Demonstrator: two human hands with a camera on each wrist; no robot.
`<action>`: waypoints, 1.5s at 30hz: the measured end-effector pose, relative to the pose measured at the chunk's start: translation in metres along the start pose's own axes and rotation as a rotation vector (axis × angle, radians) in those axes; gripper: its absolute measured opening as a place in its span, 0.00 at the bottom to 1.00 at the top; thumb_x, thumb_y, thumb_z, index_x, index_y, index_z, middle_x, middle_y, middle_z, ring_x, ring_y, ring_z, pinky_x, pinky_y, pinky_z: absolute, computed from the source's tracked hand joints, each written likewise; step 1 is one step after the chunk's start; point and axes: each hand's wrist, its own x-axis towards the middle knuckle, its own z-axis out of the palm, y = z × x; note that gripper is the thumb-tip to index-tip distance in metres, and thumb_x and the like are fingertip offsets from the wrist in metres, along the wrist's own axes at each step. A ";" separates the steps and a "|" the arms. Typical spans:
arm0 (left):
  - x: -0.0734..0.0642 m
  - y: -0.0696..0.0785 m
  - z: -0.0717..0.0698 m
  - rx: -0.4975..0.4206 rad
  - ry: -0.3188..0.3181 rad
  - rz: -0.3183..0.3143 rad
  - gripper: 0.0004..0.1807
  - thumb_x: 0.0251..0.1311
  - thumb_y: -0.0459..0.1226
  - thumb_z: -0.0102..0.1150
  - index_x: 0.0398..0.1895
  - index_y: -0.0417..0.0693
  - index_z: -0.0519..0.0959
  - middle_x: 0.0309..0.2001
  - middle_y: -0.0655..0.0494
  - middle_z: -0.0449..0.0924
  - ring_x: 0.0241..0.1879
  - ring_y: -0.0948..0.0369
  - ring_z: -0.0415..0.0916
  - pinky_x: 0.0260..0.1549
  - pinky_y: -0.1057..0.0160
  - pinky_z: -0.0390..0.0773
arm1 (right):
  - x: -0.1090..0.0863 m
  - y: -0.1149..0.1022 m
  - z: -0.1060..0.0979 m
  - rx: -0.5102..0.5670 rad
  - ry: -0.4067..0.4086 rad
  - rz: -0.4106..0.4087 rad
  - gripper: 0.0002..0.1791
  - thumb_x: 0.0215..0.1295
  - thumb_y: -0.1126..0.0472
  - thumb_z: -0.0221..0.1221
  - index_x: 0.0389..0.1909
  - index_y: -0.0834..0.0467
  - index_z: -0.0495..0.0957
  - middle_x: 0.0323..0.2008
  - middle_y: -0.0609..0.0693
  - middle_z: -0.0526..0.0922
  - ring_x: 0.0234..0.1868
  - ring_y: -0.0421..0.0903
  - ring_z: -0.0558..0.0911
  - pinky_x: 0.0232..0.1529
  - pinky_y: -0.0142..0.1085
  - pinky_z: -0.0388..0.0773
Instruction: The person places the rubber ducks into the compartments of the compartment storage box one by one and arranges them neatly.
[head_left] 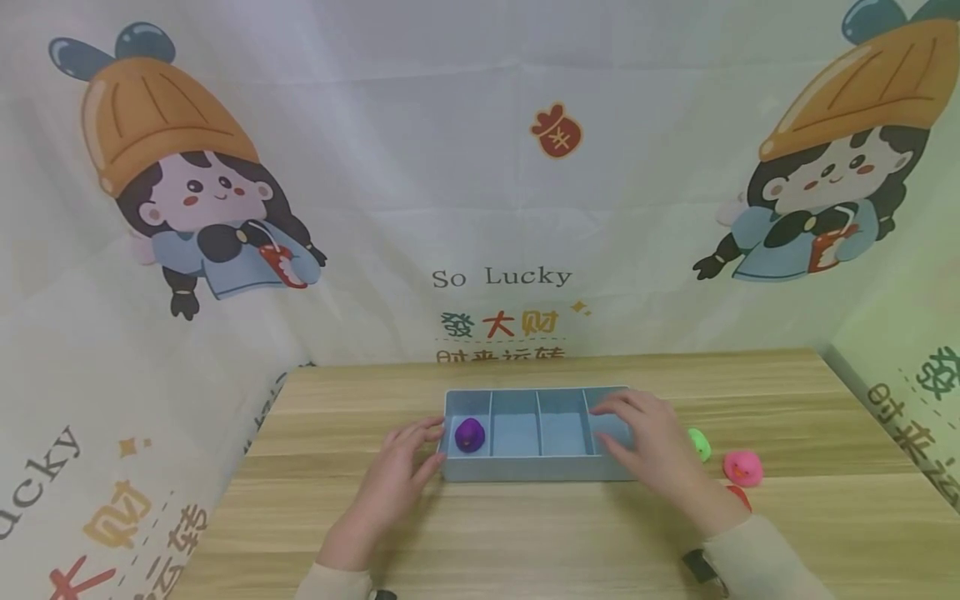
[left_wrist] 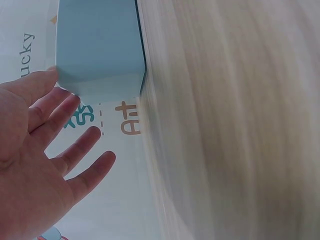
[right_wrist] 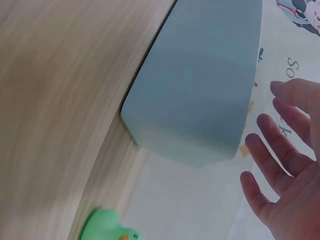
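A blue-grey divided box [head_left: 540,468] stands on the table, a purple rubber duck [head_left: 470,435] in its leftmost compartment. My left hand [head_left: 401,467] is at the box's left end; in the left wrist view its thumb and nearest fingertips [left_wrist: 72,102] are right at the corner, the other fingers spread. Over the rightmost compartment hovers my right hand [head_left: 651,437], fingers apart and loosely bent, holding nothing. Part of that compartment is hidden behind it. The right wrist view shows this hand [right_wrist: 295,155] beside the box's upper rim.
Right of the box lie a green rubber duck [head_left: 699,445], a pink rubber duck [head_left: 743,468] and a red object [head_left: 739,497] partly covered by my right forearm. A printed cloth [head_left: 495,167] hangs behind the wooden table [head_left: 525,542] and along its sides.
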 end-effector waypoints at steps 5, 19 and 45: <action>0.000 -0.001 0.001 -0.002 0.002 0.002 0.22 0.70 0.39 0.63 0.64 0.44 0.79 0.74 0.58 0.72 0.74 0.47 0.64 0.74 0.38 0.65 | -0.007 0.009 -0.006 -0.008 0.039 -0.036 0.17 0.54 0.65 0.75 0.45 0.57 0.85 0.46 0.51 0.86 0.51 0.55 0.83 0.54 0.57 0.80; 0.000 -0.002 0.002 0.005 0.004 0.011 0.21 0.70 0.38 0.63 0.64 0.43 0.78 0.74 0.55 0.72 0.74 0.46 0.64 0.73 0.37 0.66 | -0.030 0.027 -0.027 -0.047 0.061 0.050 0.19 0.53 0.67 0.75 0.47 0.57 0.86 0.48 0.55 0.86 0.53 0.59 0.82 0.57 0.61 0.76; 0.000 -0.003 0.002 -0.004 0.009 0.013 0.22 0.70 0.39 0.63 0.64 0.44 0.78 0.74 0.57 0.72 0.73 0.47 0.65 0.73 0.38 0.67 | -0.076 0.049 -0.054 -0.147 0.066 0.092 0.21 0.46 0.65 0.78 0.43 0.54 0.85 0.46 0.54 0.87 0.50 0.60 0.83 0.47 0.67 0.77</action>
